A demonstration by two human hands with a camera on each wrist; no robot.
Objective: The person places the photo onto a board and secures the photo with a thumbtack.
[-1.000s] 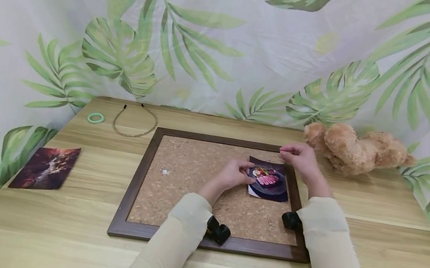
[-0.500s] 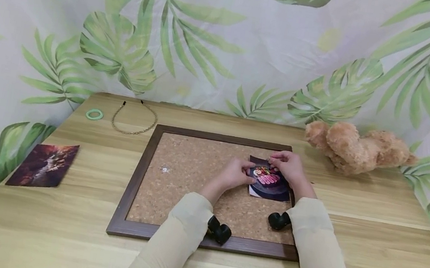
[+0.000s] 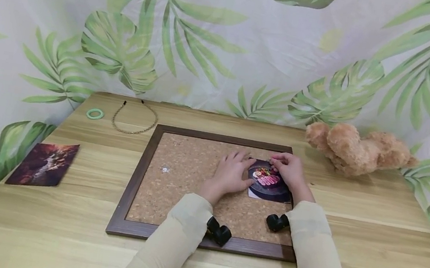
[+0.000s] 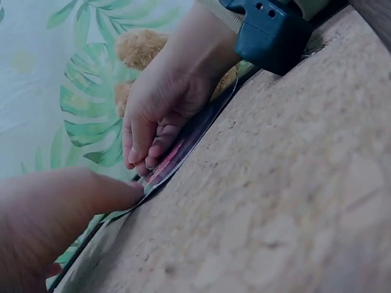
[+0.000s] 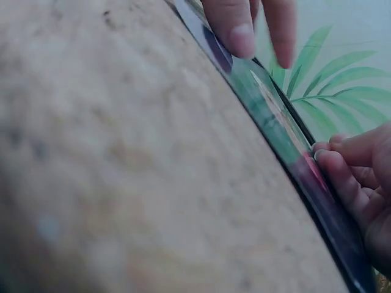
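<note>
A photo of sliced meat on a dark plate (image 3: 267,188) lies on the right part of a framed corkboard (image 3: 185,194). My left hand (image 3: 229,175) rests by the photo's left edge with its fingers spread, thumb and forefinger at the edge. At the photo's top, my right hand (image 3: 290,173) pinches a tiny pin-like thing, mostly hidden by the fingertips. In the left wrist view, the right hand's fingertips (image 4: 140,162) meet close over the photo's surface. The right wrist view shows the left thumb (image 5: 235,36) above the photo (image 5: 293,152).
Small whitish bits (image 3: 165,169) lie on the cork's left part. Left of the board are a dark reddish picture (image 3: 45,164), a green ring (image 3: 94,113) and a chain with black ends (image 3: 132,132). A tan plush toy (image 3: 356,148) lies at the back right.
My right hand has come left and down from the board's top right corner onto the photo's upper part. My left hand's fingers have spread from a closer grip at the photo's left edge.
</note>
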